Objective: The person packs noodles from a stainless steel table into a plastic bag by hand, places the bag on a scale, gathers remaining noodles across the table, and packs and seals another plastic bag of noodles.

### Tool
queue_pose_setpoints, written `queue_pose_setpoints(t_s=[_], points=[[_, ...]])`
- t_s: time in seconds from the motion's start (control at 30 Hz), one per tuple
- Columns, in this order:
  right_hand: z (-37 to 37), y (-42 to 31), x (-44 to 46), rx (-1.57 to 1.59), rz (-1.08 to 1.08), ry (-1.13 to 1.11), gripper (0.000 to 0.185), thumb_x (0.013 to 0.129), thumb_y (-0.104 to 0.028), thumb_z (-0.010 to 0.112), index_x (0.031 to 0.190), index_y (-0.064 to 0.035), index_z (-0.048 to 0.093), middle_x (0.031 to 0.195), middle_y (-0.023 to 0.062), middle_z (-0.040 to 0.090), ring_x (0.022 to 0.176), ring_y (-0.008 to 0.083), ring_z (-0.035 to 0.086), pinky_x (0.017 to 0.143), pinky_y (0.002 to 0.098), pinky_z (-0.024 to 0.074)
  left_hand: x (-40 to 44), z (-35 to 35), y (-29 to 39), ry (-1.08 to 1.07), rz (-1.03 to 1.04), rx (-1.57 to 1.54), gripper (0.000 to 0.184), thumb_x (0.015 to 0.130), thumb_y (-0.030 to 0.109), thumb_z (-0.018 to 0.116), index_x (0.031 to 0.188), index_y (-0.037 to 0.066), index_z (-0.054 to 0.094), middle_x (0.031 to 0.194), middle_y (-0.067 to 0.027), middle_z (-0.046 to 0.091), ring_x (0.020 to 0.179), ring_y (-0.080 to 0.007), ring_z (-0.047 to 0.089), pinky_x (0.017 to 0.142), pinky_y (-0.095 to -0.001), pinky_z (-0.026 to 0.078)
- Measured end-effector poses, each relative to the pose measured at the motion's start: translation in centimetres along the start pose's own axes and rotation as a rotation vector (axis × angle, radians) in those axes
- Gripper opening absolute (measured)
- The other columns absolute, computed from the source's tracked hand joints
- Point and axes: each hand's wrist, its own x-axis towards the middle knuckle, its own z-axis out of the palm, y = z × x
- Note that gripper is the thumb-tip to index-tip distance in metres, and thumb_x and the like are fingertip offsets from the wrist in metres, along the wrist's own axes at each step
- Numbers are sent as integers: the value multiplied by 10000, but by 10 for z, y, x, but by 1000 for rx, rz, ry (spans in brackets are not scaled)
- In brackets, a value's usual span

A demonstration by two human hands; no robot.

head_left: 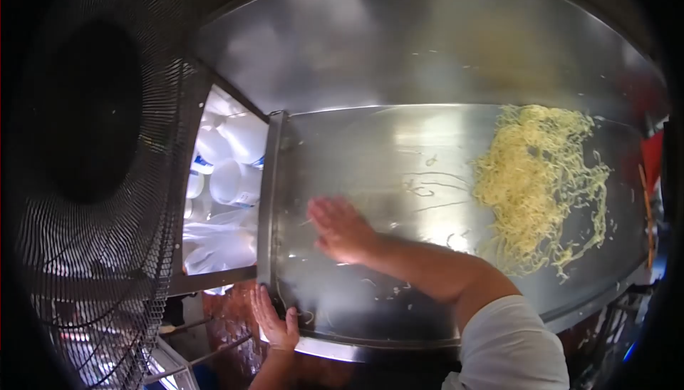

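Observation:
A broad heap of pale yellow noodles [527, 190] lies spread over the right part of a shiny metal worktable [370, 147]. Loose strands and small bits are scattered on the metal left of the heap. My right hand [342, 232] reaches across the left half of the table, palm down and slightly blurred, with fingers out and nothing seen in it. Whether it touches the metal I cannot tell. At the table's near left corner my left hand [276, 322] is held with fingers stretched and thumb apart, beside a few stray strands.
A large wire fan guard [153, 176] fills the left side. Between it and the table, a metal-framed opening [263, 197] shows white plastic containers [226, 180] and clear plastic bags [224, 244]. A tall metal backsplash [399, 40] rises behind. Something red [651, 155] stands at the right edge.

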Motion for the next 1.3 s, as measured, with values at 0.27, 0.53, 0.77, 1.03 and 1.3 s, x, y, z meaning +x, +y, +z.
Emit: queue_pose_setpoints(t_s=[0.27,0.53,0.77,1.03,1.3], points=[[-185,204,-158,-706,702,-61,372,944,-192,379,1237,-63,570,1396,130,481,1350,253,382,1144,537,168,-5,16,-22,70,135,71,741,920,470,469,1423,-53,316,1446,-257,355,1372,-441,268,1125,-536,185],[-90,31,-110,52,142,338,81,747,-164,628,763,-86,642,973,148,636,926,320,577,830,507,413,-4,-1,-3,88,35,-32,711,905,387,530,1432,-34,304,1464,-245,334,1376,-452,253,1118,-534,190],[25,-131,-65,60,-235,-76,642,838,-398,613,1351,-40,466,1428,193,399,1354,328,327,1103,497,239,-17,-3,3,201,39,-55,691,917,399,511,1426,-29,325,1469,-239,335,1383,-446,250,1118,-534,195],[18,-83,25,148,98,180,620,876,-361,551,1344,29,439,1455,218,361,1378,338,302,1141,468,203,-118,-38,49,-66,60,-96,707,910,411,523,1394,-74,352,1427,-304,353,1354,-484,281,1103,-551,216],[47,-167,-54,590,-411,-1,232,843,-256,588,806,-31,632,867,102,586,887,282,561,827,416,469,-143,-44,35,9,-103,-279,707,922,388,513,1415,-75,305,1435,-281,354,1346,-457,311,1111,-504,235]])
